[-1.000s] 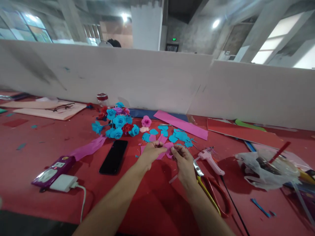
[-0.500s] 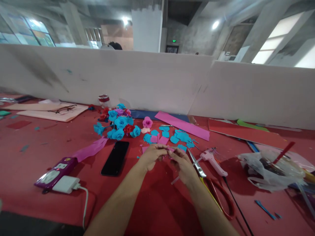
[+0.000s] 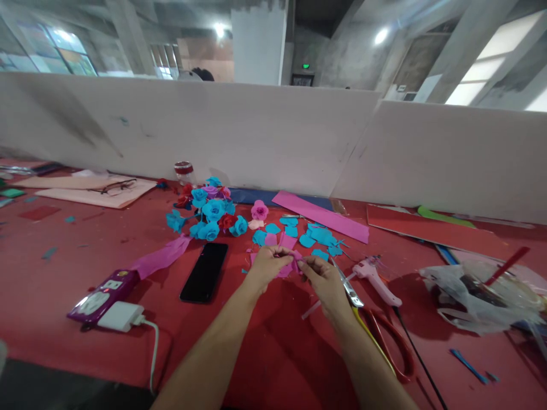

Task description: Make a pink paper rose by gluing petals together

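Observation:
Between the fingertips of both hands is a small pink paper petal (image 3: 296,261), partly covered by the fingers. My left hand (image 3: 270,266) pinches its left side, and my right hand (image 3: 321,278) pinches its right side. Just beyond them lie cut blue paper petals (image 3: 316,234) and loose pink paper pieces (image 3: 287,241). A finished pink paper flower (image 3: 259,210) rests farther back. Beside my right hand are scissors (image 3: 352,293) with red and yellow handles and a pink glue gun (image 3: 376,279). A clear glue stick (image 3: 311,309) lies under the right wrist.
A bunch of paper flowers (image 3: 212,210) and a black phone (image 3: 204,272) lie to the left, with a purple power strip (image 3: 105,293) and white charger (image 3: 122,316) nearer. At right sits a plastic bag (image 3: 470,307) around a cup. A white partition (image 3: 256,136) borders the back.
My fingers have shifted slightly on the pink petal, and more of it shows between them. The whole view has moved a little; the items on the table stay in place.

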`<action>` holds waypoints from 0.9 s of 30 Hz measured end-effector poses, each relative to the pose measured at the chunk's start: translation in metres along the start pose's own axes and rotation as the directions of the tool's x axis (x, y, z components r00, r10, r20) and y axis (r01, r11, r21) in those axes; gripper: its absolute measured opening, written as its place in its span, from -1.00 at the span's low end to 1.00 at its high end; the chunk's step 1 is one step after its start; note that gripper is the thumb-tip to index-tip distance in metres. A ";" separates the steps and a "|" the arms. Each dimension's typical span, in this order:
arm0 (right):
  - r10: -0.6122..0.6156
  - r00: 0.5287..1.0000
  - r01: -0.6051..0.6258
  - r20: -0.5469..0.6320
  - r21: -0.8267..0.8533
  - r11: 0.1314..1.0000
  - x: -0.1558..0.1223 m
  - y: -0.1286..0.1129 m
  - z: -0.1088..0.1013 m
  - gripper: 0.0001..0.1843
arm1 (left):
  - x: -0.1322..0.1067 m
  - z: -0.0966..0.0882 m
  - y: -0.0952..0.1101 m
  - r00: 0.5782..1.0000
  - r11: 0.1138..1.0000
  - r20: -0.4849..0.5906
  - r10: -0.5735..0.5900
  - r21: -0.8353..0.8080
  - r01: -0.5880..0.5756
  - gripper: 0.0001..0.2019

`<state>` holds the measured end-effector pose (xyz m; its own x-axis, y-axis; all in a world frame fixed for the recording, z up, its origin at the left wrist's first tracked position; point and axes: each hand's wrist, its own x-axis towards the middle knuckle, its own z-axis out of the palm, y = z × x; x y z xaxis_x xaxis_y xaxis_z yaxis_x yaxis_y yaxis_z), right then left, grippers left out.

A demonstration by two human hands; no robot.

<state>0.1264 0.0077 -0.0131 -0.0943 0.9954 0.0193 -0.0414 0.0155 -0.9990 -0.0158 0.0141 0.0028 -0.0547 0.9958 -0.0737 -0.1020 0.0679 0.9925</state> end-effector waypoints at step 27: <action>-0.154 0.984 0.148 -0.089 -0.069 0.987 -0.002 0.001 0.000 -0.88 | -0.005 0.009 -0.002 0.999 0.999 -0.010 0.037 -0.010 -0.037 -0.82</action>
<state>0.1264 0.0061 -0.0137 0.0023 0.9856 0.1689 0.0136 0.1689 -0.9855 -0.0067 0.0091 0.0024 -0.0678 0.9970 -0.0381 -0.1099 0.0305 0.9935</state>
